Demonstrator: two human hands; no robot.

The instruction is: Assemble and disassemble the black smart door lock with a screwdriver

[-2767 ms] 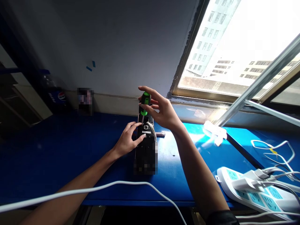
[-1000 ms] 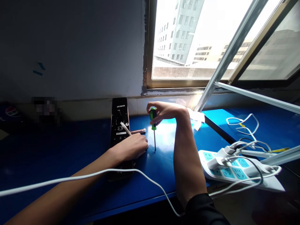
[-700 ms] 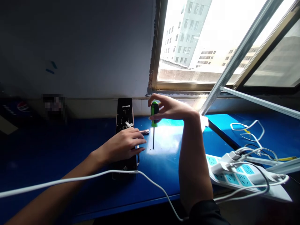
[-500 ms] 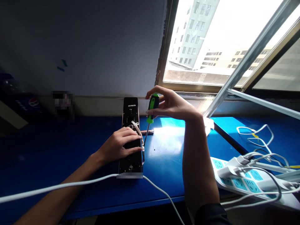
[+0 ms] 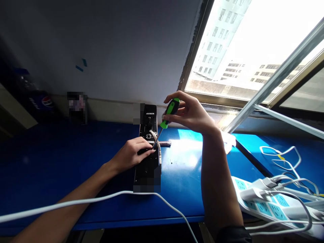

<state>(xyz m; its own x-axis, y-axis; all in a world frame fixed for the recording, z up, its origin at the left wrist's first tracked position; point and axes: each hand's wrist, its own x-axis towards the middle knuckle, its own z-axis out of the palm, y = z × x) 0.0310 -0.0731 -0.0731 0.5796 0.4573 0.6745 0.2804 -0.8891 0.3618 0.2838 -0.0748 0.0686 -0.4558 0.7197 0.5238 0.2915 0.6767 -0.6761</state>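
From where I stand, the right hand (image 5: 188, 113) is closed around a green-and-black screwdriver (image 5: 170, 109), gripping the handle in its fingers and tilting the shaft down and to the left. The left hand (image 5: 131, 150) lies across a black electronic door lock plate (image 5: 146, 172), fingers slightly curled over it, though I can't tell whether they grip its edge. The plate lies flat on the blue counter (image 5: 182, 192), with a white wire (image 5: 158, 144) looped on its face. The tip reaches the plate beside the left fingertips, but whether it sits in a screw is hidden. The work in hand looks like driving at that spot. A short metal rod (image 5: 165, 144) lies just beside the plate.
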